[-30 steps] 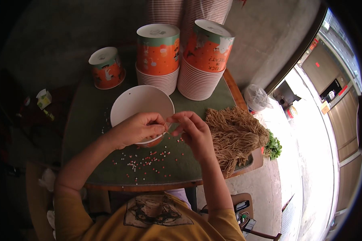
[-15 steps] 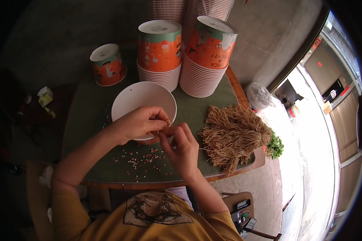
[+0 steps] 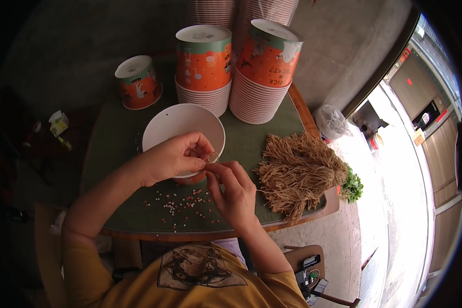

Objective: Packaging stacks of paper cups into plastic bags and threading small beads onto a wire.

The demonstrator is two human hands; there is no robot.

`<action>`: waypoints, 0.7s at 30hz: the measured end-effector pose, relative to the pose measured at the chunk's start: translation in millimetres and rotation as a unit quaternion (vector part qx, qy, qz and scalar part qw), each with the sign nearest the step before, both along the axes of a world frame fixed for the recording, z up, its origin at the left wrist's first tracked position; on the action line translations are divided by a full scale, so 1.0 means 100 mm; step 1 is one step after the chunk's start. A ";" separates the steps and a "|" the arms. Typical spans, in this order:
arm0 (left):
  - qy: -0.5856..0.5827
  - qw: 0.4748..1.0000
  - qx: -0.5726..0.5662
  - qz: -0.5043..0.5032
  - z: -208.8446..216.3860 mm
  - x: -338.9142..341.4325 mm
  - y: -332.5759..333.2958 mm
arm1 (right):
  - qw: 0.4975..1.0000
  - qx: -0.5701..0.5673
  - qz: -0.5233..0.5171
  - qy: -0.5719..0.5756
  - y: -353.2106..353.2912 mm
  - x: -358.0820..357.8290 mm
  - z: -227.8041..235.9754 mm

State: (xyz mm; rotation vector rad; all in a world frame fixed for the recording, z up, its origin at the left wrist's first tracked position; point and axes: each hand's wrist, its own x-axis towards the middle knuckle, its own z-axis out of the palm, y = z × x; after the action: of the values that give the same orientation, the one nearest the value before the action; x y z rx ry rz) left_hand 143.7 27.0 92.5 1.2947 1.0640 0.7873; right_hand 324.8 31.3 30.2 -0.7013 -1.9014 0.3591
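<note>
A white-lined paper bucket (image 3: 182, 120) stands upright on the green table covering, with a small dark hole near its far rim. At its near right rim my two hands meet. My left hand (image 3: 177, 160) reaches over the bucket, fingers closed in a pinch, and a thin pale loop of cord (image 3: 213, 156) shows at its fingertips. My right hand (image 3: 233, 191) pinches just outside the rim, its fingertips touching the left hand's. From beneath it a thin strand runs toward a thick bundle of tan cords (image 3: 297, 174) to the right. The fingers hide most of the cord.
Small white and pink dots (image 3: 177, 205) lie scattered before the bucket. Behind stand two stacks of upturned orange buckets (image 3: 205, 61) (image 3: 269, 59) and one lone upturned bucket (image 3: 138, 87). A plastic bag (image 3: 331, 122) and green leaves (image 3: 353, 185) are beyond the table's right edge.
My left hand has shifted slightly and the cord loop at its fingertips shows more clearly. My right hand has moved a little to the right. The bucket stays in place.
</note>
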 end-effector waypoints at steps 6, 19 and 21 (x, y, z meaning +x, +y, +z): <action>0.262 0.936 0.228 0.053 0.03 0.09 -0.10 | 0.919 -0.335 0.100 0.180 -0.04 0.03 0.00; 0.266 0.909 0.319 0.021 0.05 0.15 -0.17 | 0.968 -0.228 0.046 0.094 0.03 -0.03 0.04; 0.291 0.889 0.351 0.023 0.03 0.16 -0.17 | 0.963 -0.251 0.045 0.082 0.05 -0.02 0.00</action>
State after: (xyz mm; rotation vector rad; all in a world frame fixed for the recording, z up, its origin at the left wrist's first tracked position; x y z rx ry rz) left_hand 159.9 9.8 95.7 2.2315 1.3351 0.8802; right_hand 322.3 35.9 29.9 -0.8853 -1.6972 0.9512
